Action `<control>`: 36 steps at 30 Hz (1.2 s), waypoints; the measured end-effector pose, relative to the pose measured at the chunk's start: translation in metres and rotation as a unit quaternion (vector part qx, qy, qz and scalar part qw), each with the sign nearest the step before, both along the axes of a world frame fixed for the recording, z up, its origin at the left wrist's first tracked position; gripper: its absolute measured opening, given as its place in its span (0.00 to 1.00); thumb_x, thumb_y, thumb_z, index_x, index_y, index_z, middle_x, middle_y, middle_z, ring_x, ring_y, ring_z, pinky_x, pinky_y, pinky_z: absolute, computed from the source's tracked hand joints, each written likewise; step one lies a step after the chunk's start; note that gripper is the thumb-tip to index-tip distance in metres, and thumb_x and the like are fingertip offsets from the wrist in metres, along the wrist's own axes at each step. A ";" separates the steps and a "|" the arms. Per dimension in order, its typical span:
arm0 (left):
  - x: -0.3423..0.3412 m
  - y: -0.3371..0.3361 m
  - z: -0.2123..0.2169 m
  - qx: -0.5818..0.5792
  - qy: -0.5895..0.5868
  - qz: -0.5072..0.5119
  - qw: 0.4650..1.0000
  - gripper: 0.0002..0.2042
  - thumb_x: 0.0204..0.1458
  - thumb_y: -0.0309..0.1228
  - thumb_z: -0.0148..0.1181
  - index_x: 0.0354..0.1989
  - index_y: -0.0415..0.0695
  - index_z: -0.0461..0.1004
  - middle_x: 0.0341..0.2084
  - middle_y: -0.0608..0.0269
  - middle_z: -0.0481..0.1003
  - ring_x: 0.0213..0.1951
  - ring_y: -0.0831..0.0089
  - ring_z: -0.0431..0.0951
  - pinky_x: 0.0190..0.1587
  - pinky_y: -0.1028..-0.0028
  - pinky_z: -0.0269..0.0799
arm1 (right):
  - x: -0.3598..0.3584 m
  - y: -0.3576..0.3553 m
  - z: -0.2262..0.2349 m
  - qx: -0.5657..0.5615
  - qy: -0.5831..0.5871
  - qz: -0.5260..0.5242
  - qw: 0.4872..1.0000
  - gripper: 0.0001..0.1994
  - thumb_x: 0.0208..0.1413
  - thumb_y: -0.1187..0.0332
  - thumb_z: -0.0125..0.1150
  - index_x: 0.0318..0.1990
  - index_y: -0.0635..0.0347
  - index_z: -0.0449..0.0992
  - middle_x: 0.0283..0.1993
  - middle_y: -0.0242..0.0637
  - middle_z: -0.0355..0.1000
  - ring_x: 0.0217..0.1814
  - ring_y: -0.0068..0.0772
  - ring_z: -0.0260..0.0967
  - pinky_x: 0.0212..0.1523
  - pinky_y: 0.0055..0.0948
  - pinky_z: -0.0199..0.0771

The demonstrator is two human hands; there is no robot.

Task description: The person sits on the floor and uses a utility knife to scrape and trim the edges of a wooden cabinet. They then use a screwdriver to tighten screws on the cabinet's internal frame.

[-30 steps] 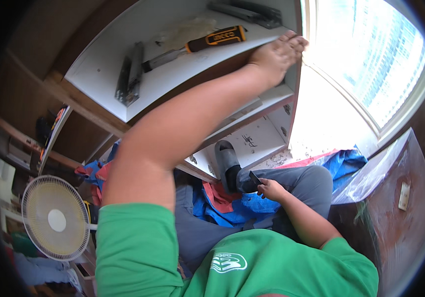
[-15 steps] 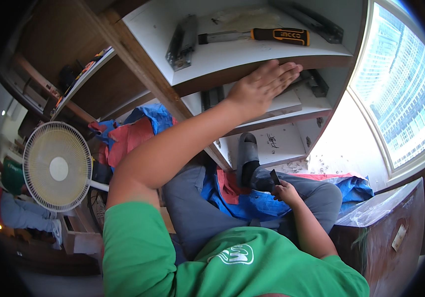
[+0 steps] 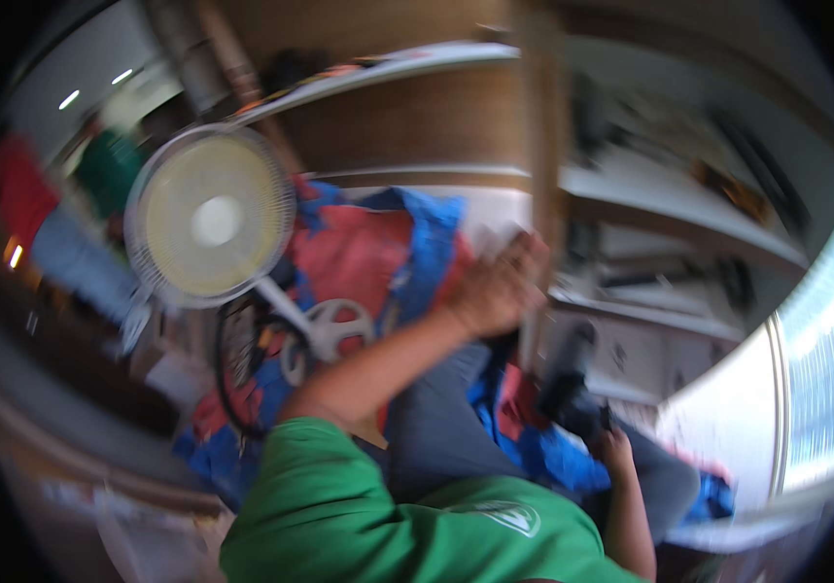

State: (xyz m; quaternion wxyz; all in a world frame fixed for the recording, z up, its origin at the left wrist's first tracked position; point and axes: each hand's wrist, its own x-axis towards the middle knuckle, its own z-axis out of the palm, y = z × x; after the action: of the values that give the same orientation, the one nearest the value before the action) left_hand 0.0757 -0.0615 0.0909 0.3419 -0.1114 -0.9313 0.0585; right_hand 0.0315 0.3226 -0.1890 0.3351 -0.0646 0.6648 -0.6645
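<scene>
Motion blurs the whole view. My left hand [image 3: 503, 290] is stretched forward beside the wooden upright [image 3: 540, 194] of the cabinet; its fingers are smeared, so their pose is unclear. By my knee, my right hand [image 3: 614, 453] is closed around a small dark flat piece [image 3: 607, 420], only faintly visible now. A chisel with an orange and black handle [image 3: 733, 190] lies on the upper cabinet shelf [image 3: 650, 180]. Dark metal drawer slides [image 3: 762, 165] rest near it.
A white fan [image 3: 211, 219] stands at left, its base on red and blue tarpaulin [image 3: 354, 243]. Behind it are people in red [image 3: 23, 185] and green [image 3: 111, 173] tops. A long shelf [image 3: 388, 66] holds tools at the back. A window [image 3: 830, 360] is at right.
My view has swung left, so the cabinet now sits farther right. My left hand has left the shelf's front edge for the upright. My right hand stays low by my knee.
</scene>
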 end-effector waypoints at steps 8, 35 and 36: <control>0.056 0.091 -0.175 0.388 -0.225 0.045 0.893 0.19 0.58 0.41 0.58 0.20 0.40 0.75 0.22 0.47 0.76 0.30 0.52 0.79 0.40 0.55 0.72 | -0.004 -0.010 0.067 0.071 -0.002 -0.028 0.997 0.10 0.63 0.65 0.50 0.43 0.61 0.74 0.26 0.41 0.74 0.22 0.34 0.73 0.23 0.29 0.76; 0.036 0.146 -0.260 0.741 -0.374 -0.080 0.552 0.25 0.61 0.57 0.55 0.33 0.43 0.77 0.29 0.67 0.78 0.34 0.80 0.74 0.40 0.76 0.71 | -0.012 -0.023 0.120 -0.056 0.073 -0.181 0.979 0.26 0.58 0.77 0.51 0.66 0.62 0.67 0.33 0.31 0.68 0.28 0.22 0.69 0.24 0.23 0.74; 0.036 0.145 -0.260 0.744 -0.372 -0.068 0.551 0.24 0.61 0.55 0.55 0.33 0.43 0.77 0.28 0.68 0.77 0.33 0.81 0.73 0.39 0.76 0.71 | -0.016 -0.018 0.122 -0.029 0.078 -0.192 0.978 0.27 0.57 0.78 0.50 0.66 0.61 0.67 0.31 0.31 0.67 0.26 0.22 0.68 0.23 0.22 0.73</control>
State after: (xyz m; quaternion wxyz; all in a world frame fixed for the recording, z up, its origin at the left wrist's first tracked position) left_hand 0.1120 0.0832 -0.1694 -0.0715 0.1079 -0.6762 -0.7252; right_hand 0.0151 0.3047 -0.0668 0.1461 0.0032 0.6693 -0.7285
